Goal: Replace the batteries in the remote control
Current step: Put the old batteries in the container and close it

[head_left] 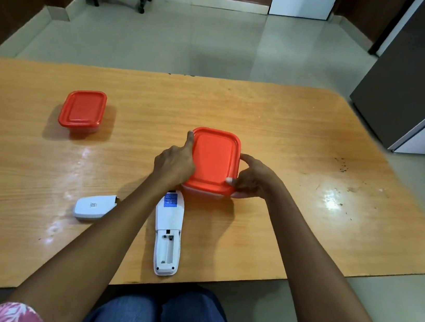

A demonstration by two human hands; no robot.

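Remote control lies face down near the front edge of the worktop, battery bay open and empty, its white battery cover off and lying to its left. Step in hand looks like fetching fresh cells: both hands are on the near red-lidded container just beyond the remote. Left hand braces the box's left side, index finger stretched along the lid edge; right hand curls round the right side, thumb tip pressing at the lid's near right corner, fingers wrapped on the rim (neither hand lifts anything yet). Lid looks fully seated. Next move probably calls for prying that corner up while the left holds the box down. A second red-lidded container sits closed, well apart at far left. Both forearms reach straight forward, low over the worktop.
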